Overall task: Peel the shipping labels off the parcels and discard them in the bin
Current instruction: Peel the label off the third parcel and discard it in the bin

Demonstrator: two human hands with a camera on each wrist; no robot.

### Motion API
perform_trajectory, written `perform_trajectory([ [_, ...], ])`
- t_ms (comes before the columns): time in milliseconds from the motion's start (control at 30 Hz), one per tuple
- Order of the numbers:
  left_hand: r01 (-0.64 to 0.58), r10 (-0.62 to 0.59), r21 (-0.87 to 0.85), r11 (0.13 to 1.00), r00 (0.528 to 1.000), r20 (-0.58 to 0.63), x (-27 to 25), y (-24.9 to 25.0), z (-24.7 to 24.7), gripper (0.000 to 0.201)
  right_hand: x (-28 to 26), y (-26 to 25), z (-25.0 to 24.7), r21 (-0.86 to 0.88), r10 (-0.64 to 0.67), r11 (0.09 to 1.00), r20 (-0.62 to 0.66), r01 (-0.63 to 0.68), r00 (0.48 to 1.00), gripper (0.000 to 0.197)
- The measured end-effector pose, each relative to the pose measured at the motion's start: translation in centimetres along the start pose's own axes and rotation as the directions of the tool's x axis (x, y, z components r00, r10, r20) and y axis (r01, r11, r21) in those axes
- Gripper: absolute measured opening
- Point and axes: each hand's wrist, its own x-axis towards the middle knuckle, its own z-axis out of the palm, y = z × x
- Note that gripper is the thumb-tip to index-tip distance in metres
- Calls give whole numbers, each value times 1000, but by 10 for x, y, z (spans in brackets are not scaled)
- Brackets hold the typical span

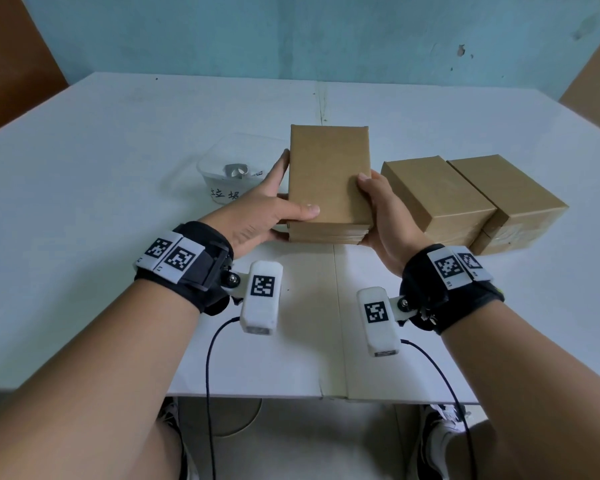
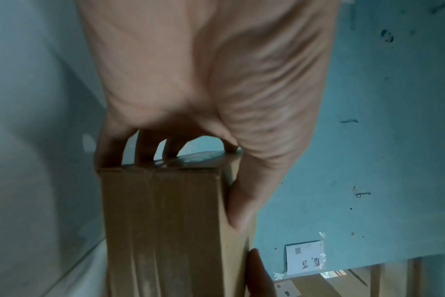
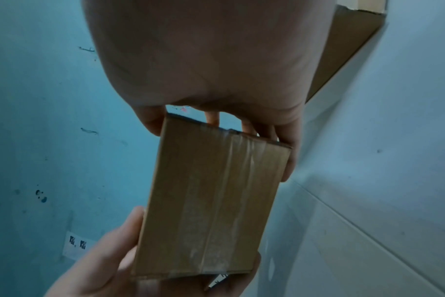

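Note:
I hold a brown cardboard parcel (image 1: 329,174) off the table with both hands. My left hand (image 1: 274,202) grips its left side, thumb on the top face, fingers along the edge. My right hand (image 1: 378,202) grips the right side, thumb on top, fingers hidden underneath. The top face shows plain cardboard with no label. In the wrist views the parcel (image 2: 165,221) (image 3: 211,201) shows a near face covered with clear tape. The clear plastic bin (image 1: 222,157), with a crumpled white piece inside, stands just left of the parcel, behind my left hand.
Two more brown parcels (image 1: 437,195) (image 1: 506,199) lie side by side at the right. In the left wrist view a white label with printed codes (image 2: 305,259) shows at those parcels. The white table (image 1: 118,168) ends at a teal wall behind.

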Motion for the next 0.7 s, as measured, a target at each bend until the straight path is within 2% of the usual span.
perform_trajectory([
  [67, -26, 25, -21, 999, 998, -58, -2, 2, 3, 98, 0, 0, 1, -13, -15, 1000, -1, 15, 1000, 71],
  [167, -86, 81, -12, 996, 974, -213, -1, 3, 13, 77, -1, 3, 3, -13, -38, 999, 13, 38, 999, 82],
  [233, -113, 111, 9, 994, 960, -257, 1, 3, 16, 69, 0, 4, 3, -5, -45, 999, 34, 45, 998, 90],
  [333, -89, 94, 35, 995, 975, -203, -1, 4, 11, 77, 1, 5, 1, -52, -53, 997, 29, 54, 998, 95],
  [433, -60, 72, 98, 993, 990, -120, -5, 4, 10, 90, 6, 9, 0, -67, -78, 995, -41, 75, 996, 98],
  [500, -58, 72, 123, 991, 990, -119, -6, 3, 14, 94, 8, 12, 1, -68, -107, 993, -97, 100, 990, 100],
  [600, -66, 87, 138, 988, 985, -148, -4, 2, 17, 96, 8, 14, 4, -35, -131, 991, -149, 127, 980, 90],
  [700, -77, 100, 146, 986, 982, -161, -5, 2, 16, 96, 7, 13, 2, 20, -93, 995, -144, 97, 985, 66],
])
